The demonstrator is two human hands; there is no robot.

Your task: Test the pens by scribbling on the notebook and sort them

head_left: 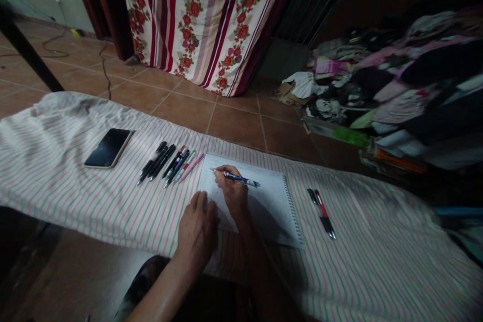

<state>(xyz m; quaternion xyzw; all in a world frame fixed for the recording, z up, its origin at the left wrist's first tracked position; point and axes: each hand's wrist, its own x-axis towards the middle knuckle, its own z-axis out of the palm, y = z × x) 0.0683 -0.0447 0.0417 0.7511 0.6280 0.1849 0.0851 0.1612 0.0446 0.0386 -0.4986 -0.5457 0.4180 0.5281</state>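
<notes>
In the head view a spiral notebook (271,196) lies on the striped cloth, its wire binding along the right side. My right hand (234,193) is closed round a blue patterned pen (243,179), whose tip points to the upper left of the page. Grey marks, too faint to read, cover parts of the paper. My left hand (196,224) rests palm down across the notebook's lower left edge, fingers stretched out and slightly bent, holding nothing. Left of the notebook several pens (171,163) lie side by side, a pink pen (191,167) nearest to it.
A phone (109,148) lies face up at the left. Beyond the binding are a red and black pen (323,211) and a black cap (312,196). The striped cloth (377,241) is wrinkled. Past it are a tiled floor, a floral curtain (196,20) and heaped clothes (358,75).
</notes>
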